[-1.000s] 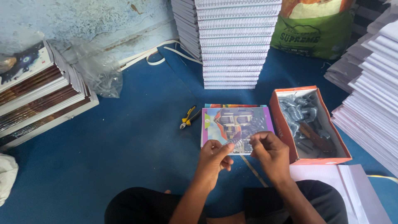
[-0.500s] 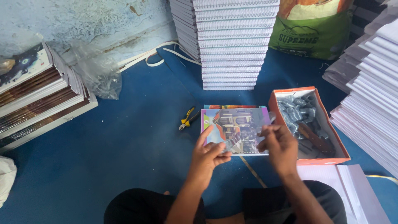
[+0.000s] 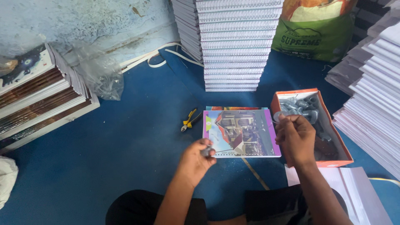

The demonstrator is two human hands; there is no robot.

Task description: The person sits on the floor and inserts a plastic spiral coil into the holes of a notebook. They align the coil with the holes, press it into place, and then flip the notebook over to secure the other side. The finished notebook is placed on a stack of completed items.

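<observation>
**Spiral notebook on blue floor, both hands at its edges**

On the left stands one stack of bound books (image 3: 37,100), with one crumpled clear plastic bag (image 3: 100,75) beside it. One pair of yellow-handled pliers (image 3: 189,120) lies on the blue floor (image 3: 125,158), close enough to pick up. One notebook with a colourful cover (image 3: 241,132) lies flat before the seated person, its punched edge nearest them, seemingly so the binding side is accessible. The left hand (image 3: 196,160) rests at that near edge, fingers pinching a small grey piece. The right hand (image 3: 295,137) is at the notebook's right edge, fingers pinching a thin wire end. One orange box (image 3: 343,154) of metal spirals sits just right. Behind, one tall stack of white spiral notebooks (image 3: 235,41).
</observation>
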